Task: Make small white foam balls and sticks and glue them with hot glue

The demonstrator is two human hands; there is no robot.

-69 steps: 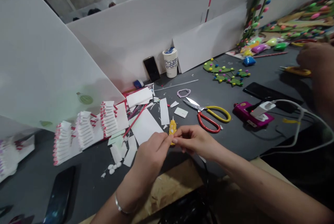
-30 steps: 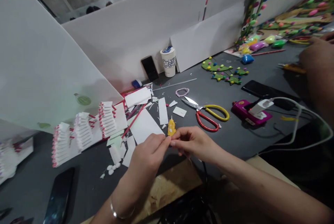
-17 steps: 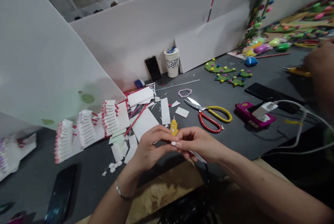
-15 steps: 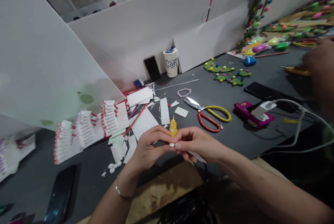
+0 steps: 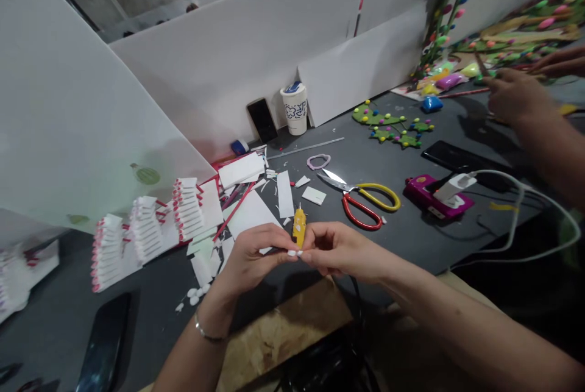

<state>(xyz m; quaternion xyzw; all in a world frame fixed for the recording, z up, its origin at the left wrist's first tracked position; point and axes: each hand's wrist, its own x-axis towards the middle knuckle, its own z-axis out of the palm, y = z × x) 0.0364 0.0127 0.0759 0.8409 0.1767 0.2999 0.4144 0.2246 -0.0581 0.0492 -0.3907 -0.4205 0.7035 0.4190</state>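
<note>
"Where's the small white piece (image 5: 291, 253)?"

"Between the fingertips of the left hand (image 5: 249, 258) and right hand (image 5: 345, 252), both pinched closed around it; I can't tell which grips harder."

"And the yellow tool (image 5: 299, 228)?"

"Just beyond, tip pointing far, nearer the right fingers."

Both forearms reach inward, and the left hand (image 5: 256, 255) and right hand (image 5: 338, 250) nearly meet, fingertips pinched.

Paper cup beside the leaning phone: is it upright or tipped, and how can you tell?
Upright: the paper cup stands on the grey table, sides rising steeply, its blue-marked top uppermost.
</note>
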